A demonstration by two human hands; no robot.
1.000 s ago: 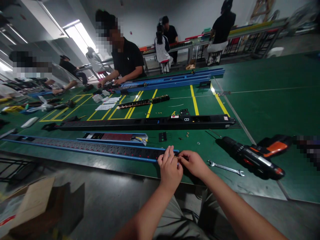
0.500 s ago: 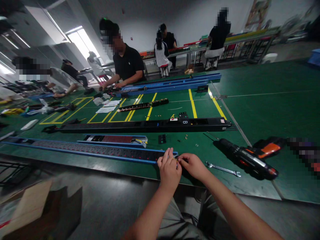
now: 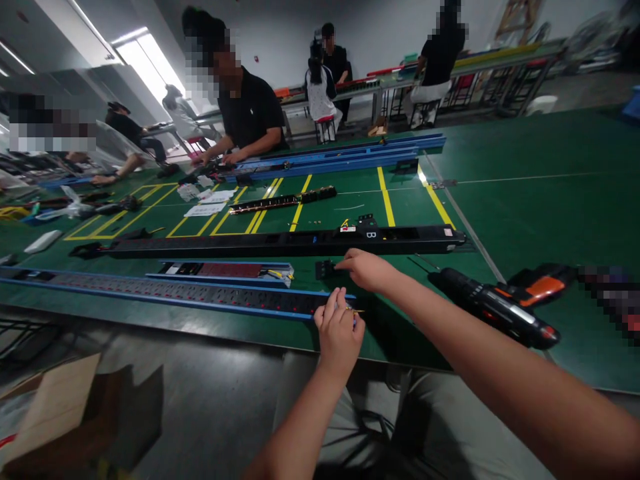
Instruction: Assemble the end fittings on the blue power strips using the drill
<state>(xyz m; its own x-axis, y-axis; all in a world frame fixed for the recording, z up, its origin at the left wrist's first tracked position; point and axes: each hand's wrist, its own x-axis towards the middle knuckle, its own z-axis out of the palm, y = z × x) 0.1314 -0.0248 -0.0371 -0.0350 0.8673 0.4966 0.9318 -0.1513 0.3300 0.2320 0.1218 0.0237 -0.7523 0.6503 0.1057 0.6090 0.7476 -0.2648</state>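
Observation:
My left hand (image 3: 340, 328) is closed around the right end of a long blue-edged power strip (image 3: 200, 299) lying near the table's front edge. Short bits of wire poke out beside its fingers; what else they cover is hidden. My right hand (image 3: 367, 269) reaches across to a small black plate with holes (image 3: 324, 269), thumb and forefinger pinched at its right edge. Left of that plate lies a shorter blue-sided section (image 3: 225, 271) with a dark red inside and yellow wires at its end. Behind both hands runs a long black strip housing (image 3: 240, 247) marked B.
To the right lies a black and orange power drill (image 3: 493, 303), its bit pointing left. Farther back are a narrow part with metal contacts (image 3: 283, 200), paper sheets (image 3: 205, 209) and more blue rails (image 3: 320, 167). A co-worker (image 3: 250, 110) works across the green table (image 3: 540, 200).
My right hand has left the strip's end and moved up and left to the small black plate. My left hand stays on the strip. My right forearm now covers the wrench.

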